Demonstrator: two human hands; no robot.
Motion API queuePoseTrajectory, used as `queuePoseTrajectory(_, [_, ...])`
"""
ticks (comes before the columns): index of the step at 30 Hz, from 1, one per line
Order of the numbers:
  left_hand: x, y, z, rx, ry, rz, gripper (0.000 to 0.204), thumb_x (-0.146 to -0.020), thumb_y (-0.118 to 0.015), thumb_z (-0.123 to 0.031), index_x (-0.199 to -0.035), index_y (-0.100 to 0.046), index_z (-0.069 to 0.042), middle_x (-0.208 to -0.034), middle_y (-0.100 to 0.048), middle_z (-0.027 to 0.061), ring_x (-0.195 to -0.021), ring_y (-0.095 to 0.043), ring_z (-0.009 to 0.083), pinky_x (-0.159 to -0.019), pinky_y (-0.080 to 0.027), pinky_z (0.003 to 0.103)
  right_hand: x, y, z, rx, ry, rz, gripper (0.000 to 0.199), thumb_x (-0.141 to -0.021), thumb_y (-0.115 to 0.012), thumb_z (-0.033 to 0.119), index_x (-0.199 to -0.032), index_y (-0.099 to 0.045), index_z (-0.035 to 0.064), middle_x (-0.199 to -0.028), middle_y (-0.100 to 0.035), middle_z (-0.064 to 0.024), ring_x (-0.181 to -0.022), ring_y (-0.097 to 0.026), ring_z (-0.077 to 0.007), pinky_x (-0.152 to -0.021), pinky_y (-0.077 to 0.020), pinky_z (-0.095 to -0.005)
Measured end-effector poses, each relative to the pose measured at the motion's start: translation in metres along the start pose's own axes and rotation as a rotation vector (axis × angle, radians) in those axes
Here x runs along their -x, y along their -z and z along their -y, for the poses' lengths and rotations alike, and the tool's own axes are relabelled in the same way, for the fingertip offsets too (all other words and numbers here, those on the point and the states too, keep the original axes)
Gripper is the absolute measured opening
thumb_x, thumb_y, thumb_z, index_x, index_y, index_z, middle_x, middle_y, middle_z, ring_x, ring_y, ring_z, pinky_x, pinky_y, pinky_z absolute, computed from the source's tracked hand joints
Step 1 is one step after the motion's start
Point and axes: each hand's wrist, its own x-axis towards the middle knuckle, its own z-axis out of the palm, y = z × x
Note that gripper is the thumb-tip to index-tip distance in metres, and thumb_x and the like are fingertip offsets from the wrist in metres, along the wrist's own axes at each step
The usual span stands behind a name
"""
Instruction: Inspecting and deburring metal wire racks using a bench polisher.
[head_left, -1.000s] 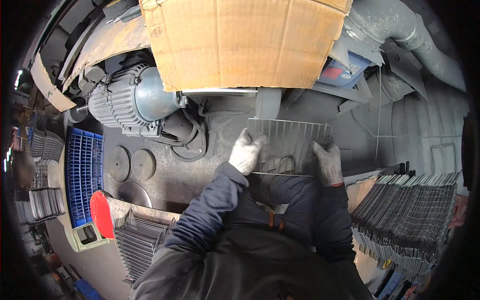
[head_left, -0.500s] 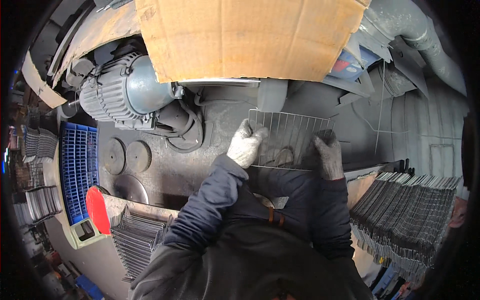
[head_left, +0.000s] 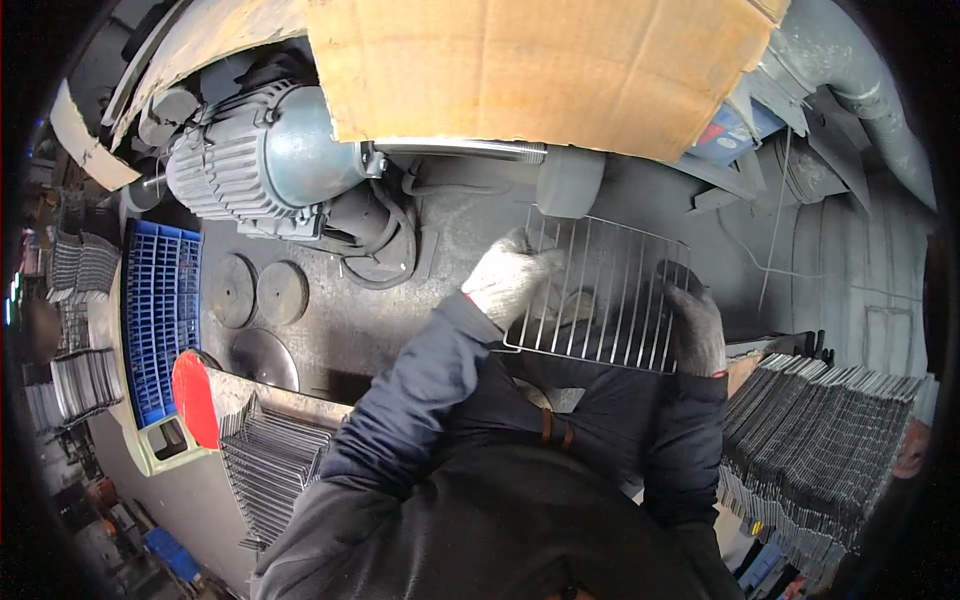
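Note:
Between my hands is a rectangular wire rack (head_left: 608, 292) with parallel bars, held at a slant over my lap. My left hand (head_left: 512, 278), in a pale grey work glove, grips its left side. My right hand (head_left: 695, 325), in a glove darkened at the fingers, closes on the right side. The rack's far edge lies at the lower end of a grey wheel (head_left: 571, 183) on a shaft; I cannot tell whether they touch. The shaft (head_left: 465, 151) runs from a blue-grey electric motor (head_left: 265, 155), partly under a cardboard sheet (head_left: 530, 75).
Stacked wire racks stand at right (head_left: 815, 440) and lower left (head_left: 275, 460). A blue plastic crate (head_left: 163, 320) and red disc (head_left: 195, 398) are on the left. Round discs (head_left: 282, 293) lie on the dusty bench. A grey duct (head_left: 850, 60) bends at the upper right.
The rack has tilted so its bars show more plainly, and its near edge sits lower. Both hands moved slightly right in the picture; the whole view also shifted a little.

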Motion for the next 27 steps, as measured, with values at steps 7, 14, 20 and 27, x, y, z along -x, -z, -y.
queuePoseTrajectory(7, [0.044,0.117,0.009,0.389,0.069,-0.201,0.026,-0.099,-0.066,-0.012,-0.121,-0.060,0.001,-0.091,-0.072,0.0127,-0.062,-0.069,0.0240,-0.047,-0.056,0.036,-0.038,-0.099,-0.046,0.421,0.106,0.226,0.028,-0.103,-0.070,0.021,-0.124,-0.070,0.0030,-0.103,-0.074,-0.0082,-0.097,-0.069,-0.0216,-0.087,-0.0565,-0.0343])
queuePoseTrajectory(14, [-0.005,-0.002,-0.013,0.161,0.063,0.163,0.022,-0.100,-0.068,-0.020,-0.107,-0.069,0.001,-0.086,-0.076,0.0100,-0.070,-0.073,0.0197,-0.063,-0.060,0.033,0.018,0.000,0.015,0.210,0.139,-0.061,0.040,-0.100,-0.067,0.019,-0.132,-0.064,-0.0056,-0.114,-0.074,-0.0119,-0.102,-0.069,-0.0230,-0.092,-0.0551,-0.0368])
queuePoseTrajectory(20, [0.056,-0.052,-0.066,0.192,-0.010,0.263,0.029,-0.097,-0.072,-0.014,-0.115,-0.061,0.006,-0.093,-0.070,0.0125,-0.082,-0.065,0.0169,-0.072,-0.055,0.034,0.126,0.022,0.041,0.634,0.460,-0.442,0.053,-0.098,-0.069,0.017,-0.144,-0.056,-0.0058,-0.140,-0.062,-0.0214,-0.127,-0.059,-0.0272,-0.112,-0.0455,-0.0393])
queuePoseTrajectory(27, [0.135,-0.029,-0.105,-0.426,-0.503,0.269,0.026,-0.094,-0.074,-0.016,-0.116,-0.066,-0.005,-0.094,-0.070,0.0147,-0.086,-0.071,0.0261,-0.077,-0.054,0.038,0.166,-0.058,0.037,1.055,1.120,-0.381,0.068,-0.084,-0.086,0.004,-0.144,-0.054,0.0012,-0.146,-0.059,-0.0237,-0.133,-0.061,-0.0349,-0.107,-0.0524,-0.0449])
